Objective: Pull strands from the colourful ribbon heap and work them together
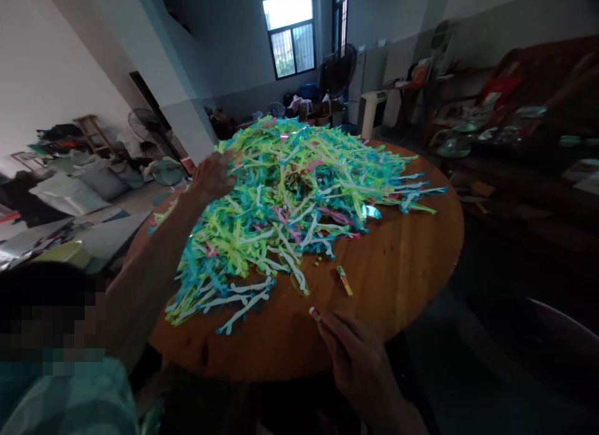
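Stick (314, 313) in right-hand fingers (336, 326), bright strips (281, 216) beyond

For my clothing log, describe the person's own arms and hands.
No glove shows on the left hand or the right hand. Both visible forearms are bare, with no sleeve, watch or bracelet showing. The left hand is blurred, so a ring there cannot be ruled out.

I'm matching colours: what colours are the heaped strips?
The strips are mostly yellow-green and blue, with some white and pink, seen best in the head view.
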Action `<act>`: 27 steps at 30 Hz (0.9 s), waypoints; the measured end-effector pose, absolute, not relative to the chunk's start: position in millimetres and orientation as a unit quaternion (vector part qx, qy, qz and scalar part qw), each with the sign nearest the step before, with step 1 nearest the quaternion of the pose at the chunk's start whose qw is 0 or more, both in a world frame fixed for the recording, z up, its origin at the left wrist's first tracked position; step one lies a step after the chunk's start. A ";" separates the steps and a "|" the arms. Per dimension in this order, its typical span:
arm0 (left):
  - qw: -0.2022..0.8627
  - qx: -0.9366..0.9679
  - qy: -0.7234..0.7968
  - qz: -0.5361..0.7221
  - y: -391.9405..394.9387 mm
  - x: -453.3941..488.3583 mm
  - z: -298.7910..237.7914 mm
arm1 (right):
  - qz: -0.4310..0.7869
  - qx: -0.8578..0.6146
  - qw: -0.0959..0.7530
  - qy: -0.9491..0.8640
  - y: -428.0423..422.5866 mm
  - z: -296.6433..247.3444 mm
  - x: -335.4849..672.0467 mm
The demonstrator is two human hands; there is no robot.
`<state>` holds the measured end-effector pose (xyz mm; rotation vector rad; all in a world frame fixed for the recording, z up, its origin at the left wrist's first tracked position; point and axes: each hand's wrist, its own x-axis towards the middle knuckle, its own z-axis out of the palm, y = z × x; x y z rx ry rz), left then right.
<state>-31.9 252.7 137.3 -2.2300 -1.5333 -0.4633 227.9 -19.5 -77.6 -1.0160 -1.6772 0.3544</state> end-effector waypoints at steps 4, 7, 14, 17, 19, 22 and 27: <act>0.197 -0.880 -0.424 -0.081 236.9 -21.7 138.3 | 0.164 -0.423 0.551 -0.700 -19.1 -75.5 229.2; 0.138 -0.934 -0.328 0.014 186.0 6.7 93.9 | 0.167 -0.421 0.548 -0.703 -20.4 -77.5 230.5; 0.124 -0.939 -0.297 0.121 160.5 47.5 17.9 | 0.121 -0.431 0.544 -0.710 -21.9 -74.5 233.6; 0.133 -0.939 -0.290 0.128 181.2 58.1 13.8 | 0.110 -0.429 0.545 -0.712 -19.9 -66.8 235.5; 0.143 -0.935 -0.295 0.133 185.2 68.5 10.7 | 0.113 -0.422 0.547 -0.714 -18.6 -64.6 235.7; 0.181 -0.915 -0.337 0.129 176.5 85.0 4.2 | 0.098 -0.425 0.562 -0.703 -18.1 -67.8 234.4; 0.205 -0.890 -0.390 0.116 170.4 90.8 0.9 | 0.072 -0.419 0.558 -0.713 -18.2 -77.7 233.6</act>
